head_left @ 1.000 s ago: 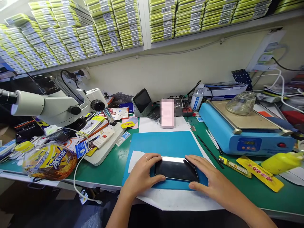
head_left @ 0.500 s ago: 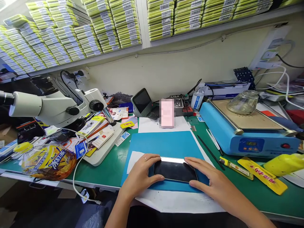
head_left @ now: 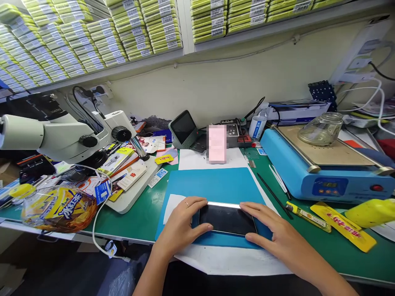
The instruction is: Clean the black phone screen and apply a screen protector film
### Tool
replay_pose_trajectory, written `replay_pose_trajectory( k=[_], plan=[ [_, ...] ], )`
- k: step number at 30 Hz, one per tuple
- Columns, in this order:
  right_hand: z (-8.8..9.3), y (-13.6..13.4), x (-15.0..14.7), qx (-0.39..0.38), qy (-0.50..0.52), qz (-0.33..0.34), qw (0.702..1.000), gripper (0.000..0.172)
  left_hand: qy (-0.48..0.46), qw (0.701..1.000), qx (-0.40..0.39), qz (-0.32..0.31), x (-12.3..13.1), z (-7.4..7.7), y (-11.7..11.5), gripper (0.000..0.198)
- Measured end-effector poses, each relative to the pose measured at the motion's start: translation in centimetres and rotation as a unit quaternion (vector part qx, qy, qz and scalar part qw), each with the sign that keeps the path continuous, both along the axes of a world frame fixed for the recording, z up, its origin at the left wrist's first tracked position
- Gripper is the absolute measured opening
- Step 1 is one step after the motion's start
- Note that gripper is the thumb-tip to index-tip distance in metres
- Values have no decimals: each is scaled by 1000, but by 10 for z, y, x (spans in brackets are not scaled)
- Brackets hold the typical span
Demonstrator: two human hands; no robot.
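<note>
Clamping smartphone (head_left: pixel 227 220) ends on blue mat (head_left: pixel 212 185), left hand (head_left: pixel 180 226) and right hand (head_left: pixel 273 232) fingers are risking a skid from uneven pressure.

Your station is a phone-repair workshop bench. Findings:
- A stereo microscope (head_left: pixel 61 135) stands at your left.
- A blue heating-plate machine (head_left: pixel 324 176) with a digital readout and a red button sits at your right.
- A blue work mat (head_left: pixel 216 185) lies on the green bench cover (head_left: pixel 142 213), with a dark-screened phone (head_left: pixel 226 220) on it.
- The wall shelves overhead are packed with yellow-green, barcode-labelled parts boxes (head_left: pixel 166 24).
</note>
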State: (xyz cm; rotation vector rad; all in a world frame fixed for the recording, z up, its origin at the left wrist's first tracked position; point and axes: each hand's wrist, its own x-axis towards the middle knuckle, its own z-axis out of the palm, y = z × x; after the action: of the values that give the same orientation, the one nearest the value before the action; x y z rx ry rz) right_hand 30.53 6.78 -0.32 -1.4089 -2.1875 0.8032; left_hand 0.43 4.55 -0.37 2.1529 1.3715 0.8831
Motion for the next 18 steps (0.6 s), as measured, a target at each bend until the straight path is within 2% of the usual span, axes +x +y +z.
replay_pose_trajectory(
  k=[5, 8, 11, 14, 18],
  plan=[
    [6, -1, 2, -27, 60, -18, 998, 62, -47, 984, 120, 126, -11, 10, -12, 21],
    [6, -1, 3, -51, 82, -44, 994, 61, -15, 976, 122, 178, -24, 9, -19, 16],
    [5, -2, 3, -64, 75, -51, 994, 60, 45, 978, 71, 190, -34, 0, -23, 16],
    [4, -2, 2, -44, 58, -49, 996, 59, 82, 978, 44, 185, -33, -8, -24, 18],
    [3, -3, 1, -3, 10, -16, 1000, 63, 89, 982, 56, 160, -20, -5, -24, 21]
  ],
)
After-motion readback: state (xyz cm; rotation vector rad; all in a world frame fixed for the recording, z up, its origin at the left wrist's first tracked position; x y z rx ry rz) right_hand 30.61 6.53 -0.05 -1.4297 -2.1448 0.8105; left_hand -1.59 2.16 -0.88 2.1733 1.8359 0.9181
